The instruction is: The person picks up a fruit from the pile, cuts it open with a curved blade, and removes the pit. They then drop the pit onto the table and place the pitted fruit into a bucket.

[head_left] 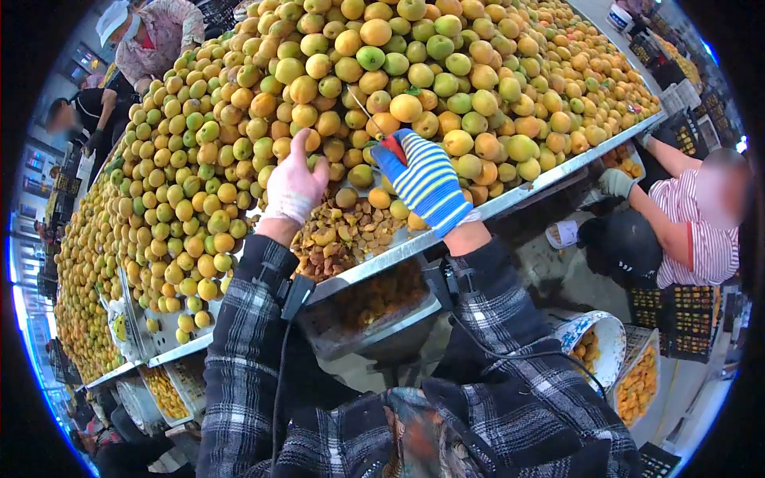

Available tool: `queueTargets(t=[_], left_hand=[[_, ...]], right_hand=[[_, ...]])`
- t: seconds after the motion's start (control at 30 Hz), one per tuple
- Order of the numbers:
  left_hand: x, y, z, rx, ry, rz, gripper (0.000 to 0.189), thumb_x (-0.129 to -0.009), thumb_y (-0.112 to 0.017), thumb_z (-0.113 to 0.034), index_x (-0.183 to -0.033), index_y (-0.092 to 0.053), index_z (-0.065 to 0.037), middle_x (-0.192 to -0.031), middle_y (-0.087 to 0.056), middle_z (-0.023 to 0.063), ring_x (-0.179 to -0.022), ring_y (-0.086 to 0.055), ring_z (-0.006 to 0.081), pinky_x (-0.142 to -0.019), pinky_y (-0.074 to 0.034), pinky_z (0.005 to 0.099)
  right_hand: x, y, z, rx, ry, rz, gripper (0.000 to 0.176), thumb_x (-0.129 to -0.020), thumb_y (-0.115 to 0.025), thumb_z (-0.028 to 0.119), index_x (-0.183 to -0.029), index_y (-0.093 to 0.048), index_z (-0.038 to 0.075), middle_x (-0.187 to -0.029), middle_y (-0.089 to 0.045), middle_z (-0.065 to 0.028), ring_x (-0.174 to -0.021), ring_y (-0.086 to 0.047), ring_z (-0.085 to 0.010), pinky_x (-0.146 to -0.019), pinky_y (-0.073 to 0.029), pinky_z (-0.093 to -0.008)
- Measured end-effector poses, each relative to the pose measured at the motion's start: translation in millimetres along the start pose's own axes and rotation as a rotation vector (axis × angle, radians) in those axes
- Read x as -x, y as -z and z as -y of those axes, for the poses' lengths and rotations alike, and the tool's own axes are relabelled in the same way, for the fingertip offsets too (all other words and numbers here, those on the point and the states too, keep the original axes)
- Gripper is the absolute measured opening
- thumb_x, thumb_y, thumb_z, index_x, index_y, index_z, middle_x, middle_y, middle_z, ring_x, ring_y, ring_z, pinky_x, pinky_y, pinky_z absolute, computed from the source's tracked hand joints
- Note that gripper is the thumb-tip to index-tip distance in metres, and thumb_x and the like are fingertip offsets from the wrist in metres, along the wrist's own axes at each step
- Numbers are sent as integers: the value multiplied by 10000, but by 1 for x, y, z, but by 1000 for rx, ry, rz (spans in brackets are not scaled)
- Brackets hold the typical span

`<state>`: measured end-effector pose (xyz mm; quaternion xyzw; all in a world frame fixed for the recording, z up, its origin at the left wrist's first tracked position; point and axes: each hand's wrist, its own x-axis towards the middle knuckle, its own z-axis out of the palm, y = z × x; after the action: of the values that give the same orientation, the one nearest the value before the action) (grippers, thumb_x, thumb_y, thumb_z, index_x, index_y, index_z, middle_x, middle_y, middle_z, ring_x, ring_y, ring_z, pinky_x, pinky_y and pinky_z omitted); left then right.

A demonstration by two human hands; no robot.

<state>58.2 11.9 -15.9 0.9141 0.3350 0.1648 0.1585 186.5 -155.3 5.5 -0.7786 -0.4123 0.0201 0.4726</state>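
Note:
My right hand (426,179), in a blue, white and yellow striped glove, is closed round the red handle of a tool (393,148). The tool's thin metal shaft points up and left over the heap of yellow-green fruit (382,60). To its left, my left hand (295,182) wears a pale covering round the palm and wrist. Its thumb and a finger stand apart near the fruit, with nothing visible between them; its other fingers are hard to make out. Below and between both hands lies a pile of brown-orange pieces (331,243) near the table edge.
The metal table rim (510,199) runs in front of me. Beneath it is a tray (374,311) of orange pieces. At the right sit a co-worker (701,215), a white bucket (594,338) and crates (677,319). Other people (147,40) stand at the upper left.

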Motion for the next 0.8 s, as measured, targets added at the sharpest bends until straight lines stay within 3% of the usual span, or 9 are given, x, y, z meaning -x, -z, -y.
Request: queueTargets(t=[0.13,0.2,0.27,0.33,0.37,0.47,0.53,0.63,0.8], left_hand=[[-18,-13,19,66,158,-25,502,-834,-576,-315,-1290,-447,-150,-878,-649,251,-861,-632,403,-766,-496,459],[-6,-13,18,186,21,-48,512,-829,-581,-306,-1298,-446,-149,-816,-647,221,-769,-644,365,-737,-502,426],[5,-2,18,346,76,10,412,-828,-573,-270,-1211,-542,-123,-713,-621,122,-608,-606,241,-598,-486,335],[7,6,44,698,166,281,282,-829,-553,-217,-1066,-629,-85,-660,-559,29,-514,-509,122,-482,-395,241],[10,1,55,939,266,206,216,-830,-529,-205,-921,-663,-62,-658,-531,-9,-497,-478,84,-444,-331,207],[11,3,72,1406,534,104,218,-827,-507,-235,-837,-634,-58,-667,-562,29,-505,-492,104,-453,-346,220],[6,0,74,1314,563,136,228,-836,-530,-259,-851,-636,-58,-690,-591,72,-562,-544,144,-508,-417,264],[8,-9,31,105,-105,-109,322,-796,-629,-333,-1021,-619,-103,-839,-632,168,-834,-644,318,-742,-506,385],[-15,-13,0,-373,-40,221,461,-768,-635,-271,-1182,-530,-97,-989,-640,149,-953,-621,333,-812,-500,436]], right_hand=[[0,-4,3,-18,-6,2,372,-831,-648,382,-819,-593,14,-721,-626,-214,-689,-614,-392,-630,-489,-461],[-1,-5,0,37,3,25,362,-836,-643,375,-811,-594,17,-723,-631,-211,-690,-619,-385,-632,-491,-458],[-2,-1,-1,40,12,24,344,-838,-645,358,-820,-590,19,-728,-631,-205,-688,-618,-382,-628,-491,-453],[-2,5,3,-6,-10,-13,334,-838,-648,347,-830,-582,20,-737,-628,-203,-690,-614,-383,-625,-490,-452],[-2,5,2,-8,-3,-21,336,-840,-646,348,-834,-575,20,-746,-625,-204,-690,-611,-385,-623,-489,-453],[-1,4,1,10,15,-28,335,-841,-645,350,-832,-575,22,-747,-626,-205,-695,-613,-384,-625,-489,-452],[-2,4,2,13,0,-8,346,-839,-645,359,-828,-576,20,-747,-628,-206,-696,-614,-386,-625,-488,-455],[-2,1,1,15,-35,44,358,-837,-644,372,-824,-580,19,-742,-628,-207,-696,-615,-388,-627,-489,-458],[0,-3,4,14,-22,50,369,-831,-646,388,-828,-595,23,-744,-639,-201,-700,-622,-385,-634,-496,-454]])
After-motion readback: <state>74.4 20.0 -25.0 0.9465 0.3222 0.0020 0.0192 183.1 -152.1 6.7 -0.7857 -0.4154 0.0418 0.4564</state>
